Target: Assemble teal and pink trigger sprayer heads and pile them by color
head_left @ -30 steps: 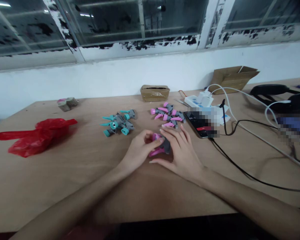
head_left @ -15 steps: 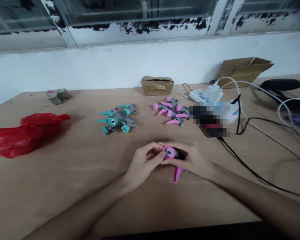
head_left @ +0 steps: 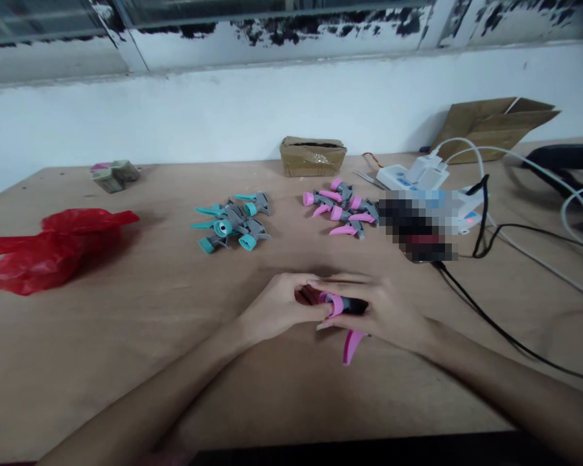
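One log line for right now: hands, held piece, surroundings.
held: pink sprayer head; right hand: gripping its body; left hand: thumb at its collar; beyond: teal sprayer heads, other pink sprayer heads

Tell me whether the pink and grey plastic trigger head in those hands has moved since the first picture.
Yes. Judged against the small brown cardboard box, the pink and grey plastic trigger head has come nearer the camera.

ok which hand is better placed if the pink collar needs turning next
Probably the left hand: its thumb is at the pink collar, while the right hand is wrapped around the dark body behind it.
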The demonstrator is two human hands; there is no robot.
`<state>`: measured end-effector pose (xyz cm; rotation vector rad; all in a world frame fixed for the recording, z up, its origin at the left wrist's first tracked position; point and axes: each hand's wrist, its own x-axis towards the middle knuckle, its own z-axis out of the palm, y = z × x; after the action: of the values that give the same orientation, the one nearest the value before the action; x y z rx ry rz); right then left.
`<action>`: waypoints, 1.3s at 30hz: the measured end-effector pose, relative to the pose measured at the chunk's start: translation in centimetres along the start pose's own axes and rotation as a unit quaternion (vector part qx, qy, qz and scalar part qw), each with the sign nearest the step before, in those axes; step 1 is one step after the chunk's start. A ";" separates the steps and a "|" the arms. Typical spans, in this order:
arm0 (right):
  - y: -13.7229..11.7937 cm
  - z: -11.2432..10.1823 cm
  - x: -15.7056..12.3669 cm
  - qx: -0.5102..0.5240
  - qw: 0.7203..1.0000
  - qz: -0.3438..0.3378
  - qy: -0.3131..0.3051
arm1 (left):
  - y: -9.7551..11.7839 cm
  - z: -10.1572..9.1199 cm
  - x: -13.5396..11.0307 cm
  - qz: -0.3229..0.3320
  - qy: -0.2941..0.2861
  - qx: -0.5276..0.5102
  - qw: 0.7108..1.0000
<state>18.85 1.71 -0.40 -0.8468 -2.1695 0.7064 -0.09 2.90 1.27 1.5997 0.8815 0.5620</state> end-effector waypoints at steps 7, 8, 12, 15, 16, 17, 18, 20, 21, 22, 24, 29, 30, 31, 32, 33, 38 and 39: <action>0.0 0.1 0.0 -0.015 1.000 -0.018 0.003 | 0.3 0.5 -0.3 -0.004 0.032 0.074 0.997; 0.0 0.1 -0.1 -0.020 1.000 -0.022 0.002 | 0.3 0.6 -0.4 -0.003 0.043 0.091 0.995; -0.1 0.0 -0.2 -0.038 0.999 -0.025 -0.009 | 0.7 1.0 -0.5 0.003 0.085 0.158 0.984; 0.0 0.0 -0.3 -0.046 0.999 -0.023 -0.008 | 0.9 1.2 -0.7 0.006 0.099 0.178 0.979; 0.1 0.0 -0.3 -0.046 0.999 -0.023 -0.007 | 0.9 1.3 -0.7 0.005 0.101 0.183 0.978; 0.1 0.0 -0.3 -0.046 0.999 -0.023 -0.007 | 1.0 1.3 -0.8 0.004 0.101 0.188 0.977; 0.2 0.1 -0.3 -0.046 0.999 -0.022 -0.009 | 1.0 1.3 -0.8 0.002 0.100 0.191 0.977; 0.3 0.1 -0.3 -0.049 0.998 -0.022 -0.012 | 1.0 1.4 -0.9 -0.004 0.097 0.192 0.977; 0.3 0.2 -0.4 -0.053 0.998 -0.021 -0.013 | 1.0 1.4 -0.9 -0.007 0.098 0.191 0.977; 0.3 0.2 -0.4 -0.059 0.998 -0.021 -0.012 | 0.9 1.5 -0.9 -0.009 0.102 0.188 0.977; 0.3 0.2 -0.4 -0.075 0.997 -0.021 -0.006 | 0.8 1.6 -0.9 -0.008 0.118 0.178 0.977; 0.1 0.4 -0.5 -0.117 0.993 -0.021 -0.001 | 0.7 1.7 -0.9 -0.004 0.122 0.147 0.982; 0.1 0.5 -0.5 -0.125 0.992 -0.023 -0.001 | 0.7 1.7 -0.9 -0.008 0.117 0.143 0.983; 0.1 0.5 -0.5 -0.134 0.991 -0.026 0.000 | 0.7 1.7 -0.9 -0.012 0.117 0.141 0.983; 0.1 0.6 -0.5 -0.144 0.989 -0.029 0.001 | 0.6 1.8 -1.0 -0.017 0.120 0.143 0.982; 0.1 0.6 -0.6 -0.153 0.988 -0.031 0.002 | 0.6 1.9 -1.0 -0.019 0.127 0.148 0.981; -0.3 0.7 -0.6 -0.206 0.978 -0.022 0.024 | 0.4 2.5 -1.1 -0.019 0.195 0.159 0.968; -0.5 0.7 -0.6 -0.213 0.976 -0.013 0.040 | 0.4 2.6 -1.1 -0.021 0.213 0.168 0.962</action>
<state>18.48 0.81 -0.77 -1.0389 -2.2892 0.1853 1.29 0.42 1.22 1.7893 1.3879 0.7754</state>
